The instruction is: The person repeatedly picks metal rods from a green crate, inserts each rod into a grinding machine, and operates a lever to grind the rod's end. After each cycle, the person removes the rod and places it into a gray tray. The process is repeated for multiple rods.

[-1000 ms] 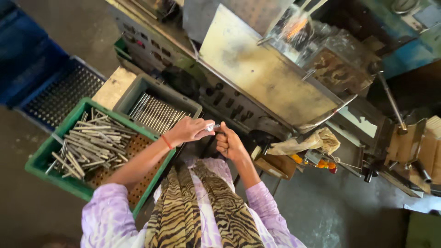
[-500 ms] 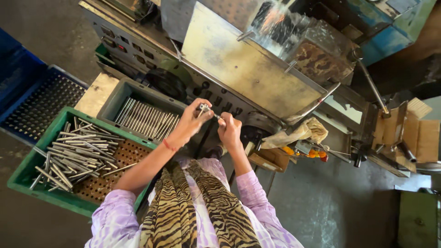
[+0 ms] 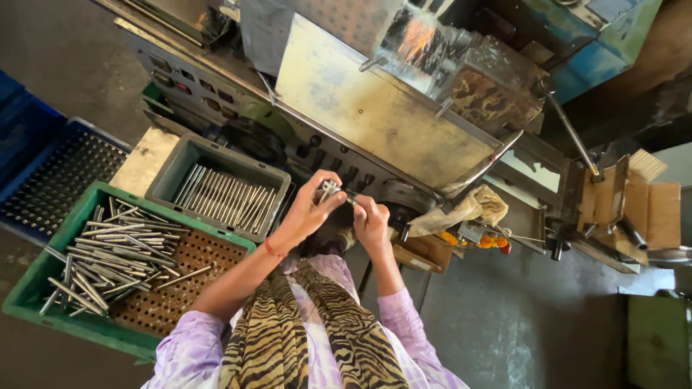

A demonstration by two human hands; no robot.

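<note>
Here we face the grey machine (image 3: 375, 108) at twelve o'clock. At nine sit our green crate (image 3: 36, 284) of loose rods and grey tray (image 3: 169, 169) of aligned ones. Our left hand (image 3: 306, 212) pinches a small metal piece (image 3: 329, 189); right hand (image 3: 371, 220), fingers curled, touches it.

The rods (image 3: 115, 252) in the green plastic crate (image 3: 43, 288) at lower left were bare metal, dully shiny. The machine's slanted sheet-metal guard (image 3: 375, 108) looked matt and stained (rust-brown in patches). A crumpled cloth rag (image 3: 468, 209) lay pale; cardboard (image 3: 649, 209) at right was matt.
</note>
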